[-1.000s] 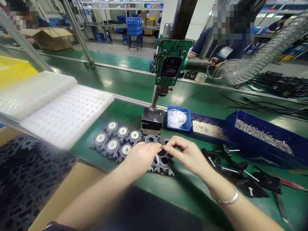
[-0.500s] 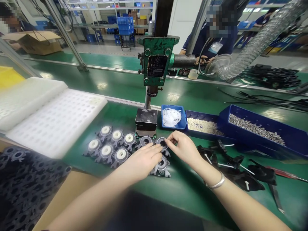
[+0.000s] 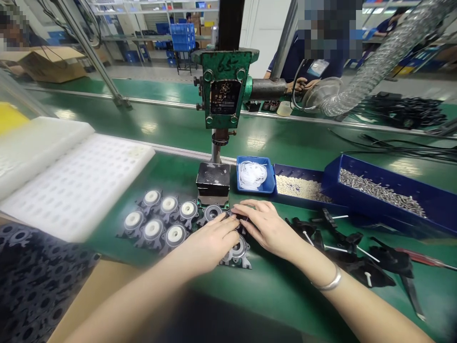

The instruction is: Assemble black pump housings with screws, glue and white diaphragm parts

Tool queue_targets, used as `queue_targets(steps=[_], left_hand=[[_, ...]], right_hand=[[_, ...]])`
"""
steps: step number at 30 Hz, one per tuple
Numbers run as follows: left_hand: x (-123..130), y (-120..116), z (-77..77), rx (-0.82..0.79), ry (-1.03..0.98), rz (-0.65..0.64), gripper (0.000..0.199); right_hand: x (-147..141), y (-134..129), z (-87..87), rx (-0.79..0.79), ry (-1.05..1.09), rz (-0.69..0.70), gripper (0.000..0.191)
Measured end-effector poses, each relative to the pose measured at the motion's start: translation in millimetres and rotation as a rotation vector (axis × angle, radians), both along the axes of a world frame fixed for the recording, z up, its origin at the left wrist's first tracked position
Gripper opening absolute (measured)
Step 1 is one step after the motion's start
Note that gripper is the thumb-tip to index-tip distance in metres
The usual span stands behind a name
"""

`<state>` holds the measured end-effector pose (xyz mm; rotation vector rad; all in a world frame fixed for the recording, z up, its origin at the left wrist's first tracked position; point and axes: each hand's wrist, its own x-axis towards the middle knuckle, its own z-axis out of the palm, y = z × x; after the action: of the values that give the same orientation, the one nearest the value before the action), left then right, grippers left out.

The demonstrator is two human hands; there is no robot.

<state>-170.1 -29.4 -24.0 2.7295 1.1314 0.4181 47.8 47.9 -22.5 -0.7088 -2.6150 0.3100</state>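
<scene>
Several dark flat parts with a round ring and jagged edges lie in two rows on the green table. Those on the left, such as one dark part with a white hub [image 3: 174, 234], carry white round centres. Over the right end of the rows lies my left hand [image 3: 216, 243], its fingers stretched flat. My right hand [image 3: 267, 226] meets it at the fingertips, thumb apart from the fingers, above a dark part they mostly cover. Just beyond my left fingers is a dark part with an open centre [image 3: 213, 213]; another ring part [image 3: 238, 248] shows below them.
A green press [image 3: 224, 90] with a black block [image 3: 213, 178] stands ahead. Blue bins hold white rings [image 3: 253, 174], small cream pieces [image 3: 302, 187] and metal pins [image 3: 382, 193]. Black pieces with white rods [image 3: 352, 252] lie right; a white foam tray [image 3: 78, 186] lies left. A co-worker stands opposite.
My right hand has shifted left, and its fingers now reach over the dark part instead of touching its rim. My left hand has barely moved. The view has shifted slightly.
</scene>
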Motion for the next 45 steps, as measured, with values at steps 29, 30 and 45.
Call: queue_targets(steps=[29,30,45], left_hand=[[-4.6,5.8,6.6,-0.207,-0.126,0.079,0.030],[-6.2,7.2,5.8,-0.228,-0.168,0.109,0.031],[-21.8,-18.8,17.3,0.065,-0.345,0.362,0.022]], right_hand=[[16.8,-33.5,-8.9,0.008,0.003,0.017,0.040],[14.2,-32.6,-8.7,0.009,-0.003,0.022,0.041],[-48.3,-48.2,42.0,-0.733,0.311,0.047,0.031]])
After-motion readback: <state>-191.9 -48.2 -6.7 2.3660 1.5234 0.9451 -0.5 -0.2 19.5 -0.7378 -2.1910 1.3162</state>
